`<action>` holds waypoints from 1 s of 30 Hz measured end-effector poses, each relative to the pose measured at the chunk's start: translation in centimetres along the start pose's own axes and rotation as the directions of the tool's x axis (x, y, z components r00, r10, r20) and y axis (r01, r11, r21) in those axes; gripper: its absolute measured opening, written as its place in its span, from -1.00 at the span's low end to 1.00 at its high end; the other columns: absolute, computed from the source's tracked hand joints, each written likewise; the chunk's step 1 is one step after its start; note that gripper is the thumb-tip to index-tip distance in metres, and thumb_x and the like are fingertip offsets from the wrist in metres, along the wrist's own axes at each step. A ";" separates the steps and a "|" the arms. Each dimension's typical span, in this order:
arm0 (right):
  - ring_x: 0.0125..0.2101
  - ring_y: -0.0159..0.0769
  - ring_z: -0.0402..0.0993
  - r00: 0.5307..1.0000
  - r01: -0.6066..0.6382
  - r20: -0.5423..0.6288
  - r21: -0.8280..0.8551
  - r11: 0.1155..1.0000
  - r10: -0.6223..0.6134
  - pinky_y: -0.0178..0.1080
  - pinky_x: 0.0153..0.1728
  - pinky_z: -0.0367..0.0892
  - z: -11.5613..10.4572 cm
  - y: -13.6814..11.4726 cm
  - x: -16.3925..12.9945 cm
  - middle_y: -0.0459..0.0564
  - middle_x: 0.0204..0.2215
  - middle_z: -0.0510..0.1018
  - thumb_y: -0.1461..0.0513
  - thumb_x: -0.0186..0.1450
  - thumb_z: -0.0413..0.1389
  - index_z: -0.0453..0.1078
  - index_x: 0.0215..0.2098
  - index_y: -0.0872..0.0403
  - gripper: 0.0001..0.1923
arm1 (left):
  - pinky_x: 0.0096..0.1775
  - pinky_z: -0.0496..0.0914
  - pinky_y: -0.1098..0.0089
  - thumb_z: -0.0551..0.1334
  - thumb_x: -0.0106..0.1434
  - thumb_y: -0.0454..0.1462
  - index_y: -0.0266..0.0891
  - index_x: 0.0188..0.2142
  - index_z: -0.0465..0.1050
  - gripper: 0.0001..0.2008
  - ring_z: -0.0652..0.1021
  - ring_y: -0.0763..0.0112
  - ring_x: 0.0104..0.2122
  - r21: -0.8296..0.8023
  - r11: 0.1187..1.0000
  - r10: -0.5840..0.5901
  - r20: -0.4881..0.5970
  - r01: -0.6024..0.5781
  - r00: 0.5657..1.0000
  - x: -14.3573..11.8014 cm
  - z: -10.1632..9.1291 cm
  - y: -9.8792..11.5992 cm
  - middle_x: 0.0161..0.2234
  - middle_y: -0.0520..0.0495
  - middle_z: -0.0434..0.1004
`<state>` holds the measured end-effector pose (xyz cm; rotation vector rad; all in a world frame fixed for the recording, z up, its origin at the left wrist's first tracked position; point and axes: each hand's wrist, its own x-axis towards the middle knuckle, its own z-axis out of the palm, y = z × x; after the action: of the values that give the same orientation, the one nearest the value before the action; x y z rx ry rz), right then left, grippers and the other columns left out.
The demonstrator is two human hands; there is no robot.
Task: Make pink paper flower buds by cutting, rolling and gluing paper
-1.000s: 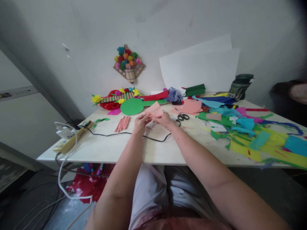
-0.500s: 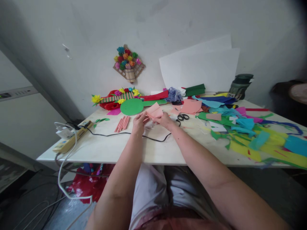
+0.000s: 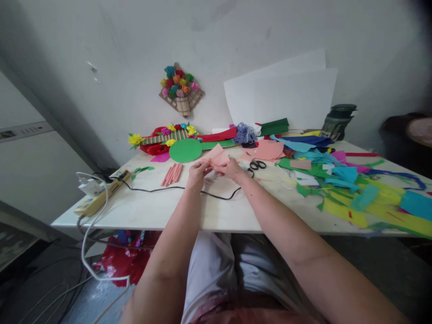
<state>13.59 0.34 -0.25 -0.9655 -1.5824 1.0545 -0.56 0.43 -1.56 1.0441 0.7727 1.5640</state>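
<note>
Between my hands, just above the white table (image 3: 162, 211), is a piece of pink crepe paper (image 3: 218, 156). My left hand (image 3: 197, 174) pinches its left lower edge. On its right lower side, the fingers of my right hand (image 3: 230, 171) are closed on the same paper. Several rolled pink paper sticks (image 3: 172, 174) lie to the left of my left hand. Black-handled scissors (image 3: 258, 165) rest to the right of my right hand, their blades partly hidden. Behind them lie more pink paper pieces (image 3: 269, 150).
Strips and scraps of coloured paper (image 3: 351, 175) spread over the right side. A green oval card (image 3: 185, 150) sits behind the sticks. On the left is a power strip (image 3: 101, 198), with a black cord (image 3: 155, 190) running under my hands. A dark bottle (image 3: 338, 122) stands back right.
My left fingers have shifted slightly along the paper's lower edge, and the pink paper has tilted a little. Everything else on the table stays where it was.
</note>
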 end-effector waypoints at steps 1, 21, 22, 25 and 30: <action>-0.69 -0.47 0.32 1.000 0.007 0.000 -0.007 1.000 -0.007 -0.39 -0.61 0.28 0.0 0.1 0.1 0.04 -0.63 0.54 0.19 0.01 0.23 0.49 -0.53 0.23 -0.79 | -0.31 0.38 0.39 0.42 -0.16 -0.15 -0.29 -0.56 0.40 -0.70 0.47 0.51 -0.52 0.000 1.000 0.001 -0.002 -0.001 1.000 0.0 0.0 0.0 -0.56 0.03 0.45; -0.65 -0.43 0.37 0.998 0.057 -0.034 -0.059 0.997 -0.059 -0.39 -0.60 0.27 0.0 -0.2 -0.1 0.08 -0.58 0.56 0.20 0.06 0.21 0.52 -0.47 0.25 -0.78 | -0.29 0.39 0.35 0.41 -0.12 -0.13 -0.30 -0.55 0.40 -0.70 0.49 0.48 -0.51 0.069 0.998 0.002 0.026 -0.004 1.000 -0.1 -0.1 0.0 -0.55 -0.01 0.47; -0.64 -0.43 0.38 0.998 0.061 -0.032 -0.066 0.996 -0.063 -0.39 -0.59 0.27 0.0 -0.1 0.0 0.08 -0.57 0.57 0.19 0.06 0.20 0.52 -0.46 0.25 -0.78 | -0.28 0.39 0.34 0.41 -0.12 -0.13 -0.30 -0.54 0.41 -0.70 0.49 0.47 -0.51 0.067 0.998 0.000 0.020 -0.002 1.000 0.0 -0.2 0.0 -0.54 -0.02 0.47; -0.65 -0.42 0.39 0.997 0.069 -0.042 -0.060 0.996 -0.072 -0.38 -0.59 0.29 0.1 0.2 0.2 0.08 -0.57 0.57 0.19 0.06 0.20 0.52 -0.46 0.24 -0.78 | -0.27 0.40 0.34 0.40 -0.12 -0.12 -0.31 -0.52 0.44 -0.70 0.50 0.45 -0.49 0.050 0.999 0.008 0.003 -0.008 1.000 0.1 -0.2 -0.1 -0.52 -0.04 0.48; -0.66 -0.43 0.38 0.999 0.047 -0.014 -0.047 0.998 -0.048 -0.39 -0.59 0.29 0.0 0.3 0.3 0.07 -0.59 0.57 0.20 0.05 0.20 0.52 -0.50 0.23 -0.80 | -0.28 0.40 0.36 0.38 -0.08 -0.10 -0.31 -0.53 0.44 -0.70 0.50 0.46 -0.47 0.021 0.999 0.045 -0.018 -0.045 0.999 0.2 -0.3 -0.2 -0.51 -0.03 0.48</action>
<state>13.52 0.69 -0.48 -0.9606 -1.6160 0.9785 -0.80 0.69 -1.82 1.0693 0.7840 1.6092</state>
